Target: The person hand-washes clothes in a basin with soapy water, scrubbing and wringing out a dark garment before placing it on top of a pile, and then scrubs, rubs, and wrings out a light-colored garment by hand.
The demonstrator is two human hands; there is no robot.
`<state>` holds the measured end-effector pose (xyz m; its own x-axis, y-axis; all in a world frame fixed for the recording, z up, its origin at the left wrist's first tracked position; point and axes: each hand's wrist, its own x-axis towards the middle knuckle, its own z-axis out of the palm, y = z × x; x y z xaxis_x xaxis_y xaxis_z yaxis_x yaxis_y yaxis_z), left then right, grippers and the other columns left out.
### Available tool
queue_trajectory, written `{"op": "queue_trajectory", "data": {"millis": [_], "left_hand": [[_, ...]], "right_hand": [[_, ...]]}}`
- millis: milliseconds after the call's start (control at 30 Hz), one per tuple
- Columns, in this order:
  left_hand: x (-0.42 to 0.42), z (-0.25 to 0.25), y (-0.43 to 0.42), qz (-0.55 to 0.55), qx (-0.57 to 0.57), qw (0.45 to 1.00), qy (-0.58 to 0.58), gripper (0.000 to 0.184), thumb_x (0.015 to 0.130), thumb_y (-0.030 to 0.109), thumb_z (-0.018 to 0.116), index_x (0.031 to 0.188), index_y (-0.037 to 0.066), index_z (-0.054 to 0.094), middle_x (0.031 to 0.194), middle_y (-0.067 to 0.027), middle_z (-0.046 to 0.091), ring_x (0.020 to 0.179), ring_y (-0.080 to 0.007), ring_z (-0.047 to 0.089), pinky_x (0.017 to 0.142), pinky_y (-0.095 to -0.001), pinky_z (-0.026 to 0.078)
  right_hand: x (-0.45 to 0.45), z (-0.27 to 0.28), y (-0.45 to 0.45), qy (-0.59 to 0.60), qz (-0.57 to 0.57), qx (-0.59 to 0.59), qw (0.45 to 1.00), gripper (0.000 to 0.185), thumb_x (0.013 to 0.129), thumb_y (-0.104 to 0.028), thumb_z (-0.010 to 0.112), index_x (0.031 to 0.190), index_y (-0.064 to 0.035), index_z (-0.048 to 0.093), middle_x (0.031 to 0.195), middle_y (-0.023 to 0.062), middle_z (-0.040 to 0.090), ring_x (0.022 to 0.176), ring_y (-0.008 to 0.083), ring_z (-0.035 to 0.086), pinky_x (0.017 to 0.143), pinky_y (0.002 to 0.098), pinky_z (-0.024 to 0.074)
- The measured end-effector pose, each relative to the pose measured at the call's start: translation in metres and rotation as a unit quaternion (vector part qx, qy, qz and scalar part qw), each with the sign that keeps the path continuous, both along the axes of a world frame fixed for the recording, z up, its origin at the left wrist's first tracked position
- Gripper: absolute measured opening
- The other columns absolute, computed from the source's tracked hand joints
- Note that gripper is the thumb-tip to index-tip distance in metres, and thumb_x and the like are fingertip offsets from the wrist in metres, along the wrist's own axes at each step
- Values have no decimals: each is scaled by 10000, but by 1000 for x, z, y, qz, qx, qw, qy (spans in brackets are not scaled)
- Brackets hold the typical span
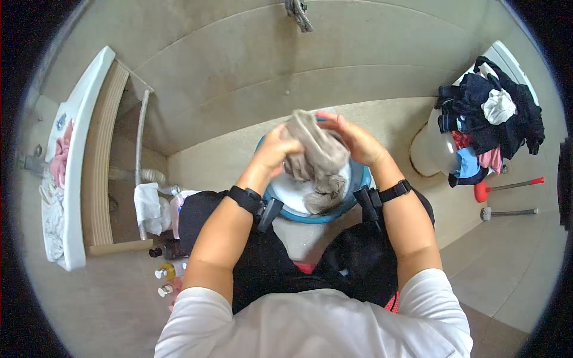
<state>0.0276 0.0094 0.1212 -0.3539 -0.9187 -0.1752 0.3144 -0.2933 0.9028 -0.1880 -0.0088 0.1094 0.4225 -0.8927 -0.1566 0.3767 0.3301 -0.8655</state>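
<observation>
A wet beige cloth garment [319, 146], bunched and twisted, hangs over a blue basin [320, 219] with white suds and water in it. My left hand [276, 150] is closed on the garment's left side, thumb across the fabric. On the other side, my right hand [357, 141] is held against the cloth with its fingers stretched out and apart near the top. The lower end of the garment droops into the basin. Its exact kind cannot be made out. Both wrists wear black straps.
The basin stands between my knees on the tiled floor. To the right, a toilet [431, 149] bears a heap of dark clothes [495, 113]; a red plunger [482, 191] and a brush [486, 213] are nearby. On the left are a sink [76, 221] with clothes and several bottles [170, 270].
</observation>
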Motion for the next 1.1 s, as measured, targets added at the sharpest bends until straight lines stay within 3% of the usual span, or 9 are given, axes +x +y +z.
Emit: {"op": "queue_trajectory", "data": {"millis": [200,367,500,733,833,867,967,1033,1100], "left_hand": [[18,5,-21,13,67,991,117,484,697,-43,523,1170,40,459,1078,-99,569,1019,-235,550,914,-362,434],[20,-18,-28,61,37,992,104,462,737,-17,544,1185,23,438,1097,-108,558,1027,-225,543,916,-357,427],[0,-34,-22,77,41,984,158,439,774,23,561,1194,3,433,1142,-106,532,1049,-212,523,912,-344,419],[-7,-61,-41,110,156,973,128,346,859,314,591,1069,40,567,1019,-98,605,944,-219,587,856,-382,462],[-4,-70,-42,83,259,922,277,454,904,478,425,1069,71,539,1076,-128,573,969,-269,573,834,-416,466],[-31,-100,-25,51,142,787,598,469,900,504,408,1080,85,517,1055,-131,563,950,-282,568,831,-423,466],[-31,-85,-28,-122,204,825,512,457,885,501,446,1063,84,508,962,-111,562,873,-248,567,780,-394,477],[-51,-98,-20,189,265,905,272,318,877,390,506,982,90,525,852,-79,550,757,-208,555,700,-371,480],[-56,-107,-21,184,245,933,186,248,862,319,520,956,90,537,833,-70,556,733,-202,560,679,-370,484]], "right_hand": [[16,28,14,241,36,-168,955,683,668,-227,766,1249,-56,451,1194,99,518,1140,200,453,981,320,337],[8,-7,-9,109,-164,-51,979,369,680,-9,694,985,-76,497,912,53,567,829,154,568,729,287,477],[9,-24,-22,42,-202,47,977,373,686,-3,675,998,-82,486,992,60,551,880,161,557,749,298,474],[60,-17,-5,303,-145,-342,878,671,635,-11,565,1281,-121,423,1324,153,408,1218,276,415,1014,374,325],[96,9,15,430,-119,-392,805,559,653,-79,573,1206,-131,505,1296,192,421,1155,349,442,958,413,376],[104,10,20,468,-113,-397,781,515,656,-100,576,1166,-160,547,1267,189,442,1111,386,455,916,437,413],[103,-5,11,514,-170,-324,776,254,670,-142,605,920,-115,643,1071,175,575,948,320,562,785,421,462],[94,-45,-9,467,-213,-230,827,123,688,-168,623,755,-65,635,860,144,634,793,259,600,700,372,458],[75,-80,-29,408,-254,-138,866,159,731,-207,631,681,-57,619,727,99,640,677,216,592,640,331,451]]}}
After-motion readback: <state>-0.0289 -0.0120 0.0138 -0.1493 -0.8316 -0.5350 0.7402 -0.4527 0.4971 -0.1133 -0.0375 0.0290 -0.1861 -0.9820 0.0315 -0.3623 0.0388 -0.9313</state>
